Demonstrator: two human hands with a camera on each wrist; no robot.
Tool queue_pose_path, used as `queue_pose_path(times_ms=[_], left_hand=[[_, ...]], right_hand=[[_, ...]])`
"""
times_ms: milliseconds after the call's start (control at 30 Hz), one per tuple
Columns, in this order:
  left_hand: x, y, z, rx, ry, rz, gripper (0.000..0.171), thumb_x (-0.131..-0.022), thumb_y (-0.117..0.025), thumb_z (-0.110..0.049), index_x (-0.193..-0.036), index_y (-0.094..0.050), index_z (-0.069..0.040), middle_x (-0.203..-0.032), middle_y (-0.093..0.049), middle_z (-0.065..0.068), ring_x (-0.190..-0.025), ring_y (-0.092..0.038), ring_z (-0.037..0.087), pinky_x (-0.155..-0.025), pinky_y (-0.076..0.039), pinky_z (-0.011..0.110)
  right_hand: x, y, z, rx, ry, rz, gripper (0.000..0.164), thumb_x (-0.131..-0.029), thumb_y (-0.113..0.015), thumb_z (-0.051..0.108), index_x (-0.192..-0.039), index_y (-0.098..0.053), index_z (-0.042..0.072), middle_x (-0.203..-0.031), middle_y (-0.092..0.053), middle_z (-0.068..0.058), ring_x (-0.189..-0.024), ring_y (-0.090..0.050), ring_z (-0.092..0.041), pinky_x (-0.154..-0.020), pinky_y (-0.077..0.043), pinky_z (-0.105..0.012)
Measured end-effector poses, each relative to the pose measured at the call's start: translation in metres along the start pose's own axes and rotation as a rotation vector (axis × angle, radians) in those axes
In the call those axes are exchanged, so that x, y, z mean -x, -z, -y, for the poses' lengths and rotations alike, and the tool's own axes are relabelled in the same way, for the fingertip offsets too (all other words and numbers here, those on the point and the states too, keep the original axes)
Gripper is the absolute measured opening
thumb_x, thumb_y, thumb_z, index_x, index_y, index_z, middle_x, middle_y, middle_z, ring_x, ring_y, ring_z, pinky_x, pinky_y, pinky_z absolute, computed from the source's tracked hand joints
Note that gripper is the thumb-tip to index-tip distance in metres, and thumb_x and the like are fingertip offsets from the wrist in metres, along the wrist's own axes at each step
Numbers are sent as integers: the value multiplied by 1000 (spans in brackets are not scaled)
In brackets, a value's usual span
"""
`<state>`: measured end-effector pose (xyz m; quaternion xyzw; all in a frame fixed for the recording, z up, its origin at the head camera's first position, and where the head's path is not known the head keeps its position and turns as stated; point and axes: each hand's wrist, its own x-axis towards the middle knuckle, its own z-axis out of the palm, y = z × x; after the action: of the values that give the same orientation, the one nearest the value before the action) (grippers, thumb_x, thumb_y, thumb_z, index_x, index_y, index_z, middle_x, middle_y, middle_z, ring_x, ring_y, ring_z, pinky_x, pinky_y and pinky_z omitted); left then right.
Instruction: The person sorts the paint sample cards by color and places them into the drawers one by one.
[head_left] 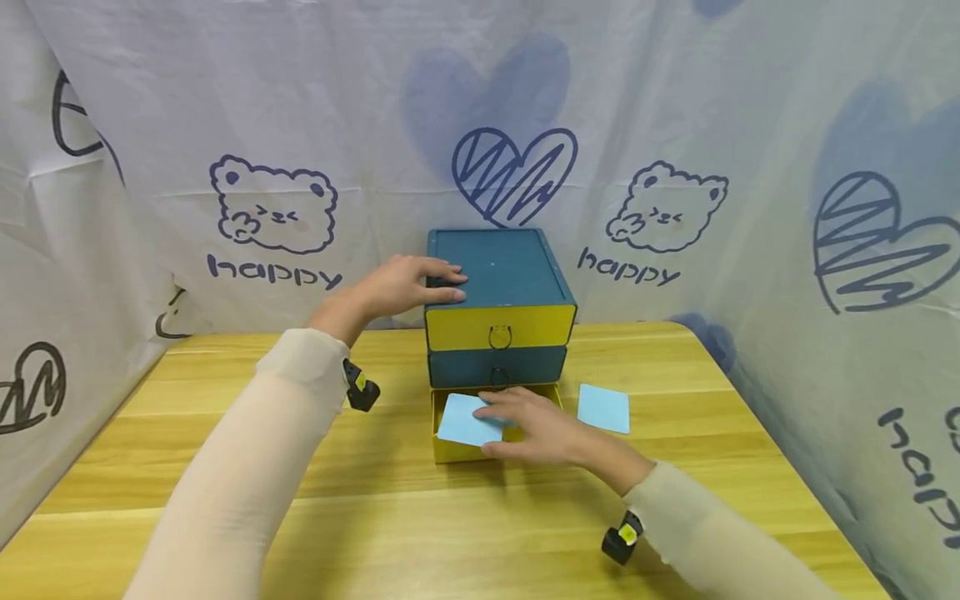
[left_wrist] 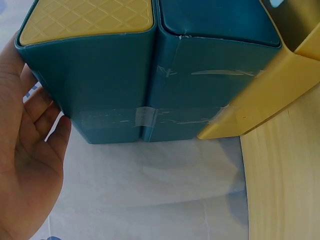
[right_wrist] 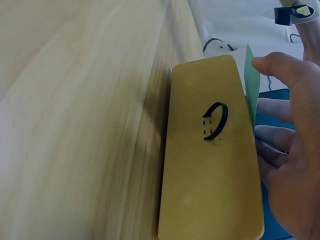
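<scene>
A light-blue card [head_left: 467, 421] lies tilted over the pulled-out yellow bottom drawer [head_left: 459, 452]. My right hand [head_left: 536, 429] holds this card, fingers over its top and thumb at its near right corner. In the right wrist view the card [right_wrist: 251, 82] appears almost edge-on above the drawer front, with the fingertips partly hidden behind it. My left hand [head_left: 405, 287] rests with its fingers on the top left edge of the teal drawer cabinet [head_left: 498, 262]. In the left wrist view that hand [left_wrist: 35, 145] touches the cabinet's side.
Another light-blue card [head_left: 603, 408] lies on the wooden table [head_left: 337, 500], right of the drawer. The upper yellow drawer [head_left: 457, 331] and the teal middle drawer [head_left: 457, 367] are closed, each with a black loop handle. A printed cloth [head_left: 390, 167] hangs behind the table.
</scene>
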<state>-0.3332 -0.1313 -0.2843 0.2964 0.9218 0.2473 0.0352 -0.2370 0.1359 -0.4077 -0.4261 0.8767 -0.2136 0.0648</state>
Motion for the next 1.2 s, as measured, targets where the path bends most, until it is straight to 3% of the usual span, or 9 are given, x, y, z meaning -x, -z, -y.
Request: queue_pose_path(times_ms=[133, 267, 667, 833, 1200], left_hand=[[0, 0, 0, 4, -5, 1, 50, -95, -60, -47, -139, -58, -23, -152, -40, 1, -140, -35, 26, -111, -33, 50], [0, 0, -1, 12, -12, 3, 50, -95, -60, -47, -139, -58, -22, -152, -40, 2, -140, -34, 27, -111, -32, 50], [1, 1, 1, 11, -9, -1, 50, -95, -61, -46, -138, -58, -22, -152, -40, 2, -140, -35, 27, -111, -33, 50], [1, 1, 2, 13, 1, -1, 50, -95, -61, -47, -139, -58, -22, -152, -40, 1, -140, -34, 26, -111, -32, 50], [-1, 2, 2, 19, -6, 7, 52, -95, -61, -49, -139, -58, -22, -153, -40, 2, -140, -34, 27, -111, -32, 51]], right_hand=[[-5, -5, 0, -1, -25, -28, 51, -96, -59, 47, -139, -57, 19, -152, -41, -1, -140, -35, -27, -110, -33, -52], [-7, -8, 0, 27, -4, -48, 49, -97, -59, 44, -138, -58, 17, -149, -45, -1, -139, -38, -21, -108, -38, -46], [-4, -9, 0, 140, 54, -106, 37, -100, -58, 34, -132, -64, 17, -137, -58, -1, -126, -53, -20, -104, -43, -41], [0, -11, -3, 164, 112, -158, 29, -101, -57, 25, -125, -69, 13, -128, -64, -4, -119, -58, -22, -102, -45, -42], [9, -16, -9, 199, 112, -283, 28, -101, -57, 25, -121, -70, 12, -125, -65, -4, -117, -58, -24, -100, -46, -46]])
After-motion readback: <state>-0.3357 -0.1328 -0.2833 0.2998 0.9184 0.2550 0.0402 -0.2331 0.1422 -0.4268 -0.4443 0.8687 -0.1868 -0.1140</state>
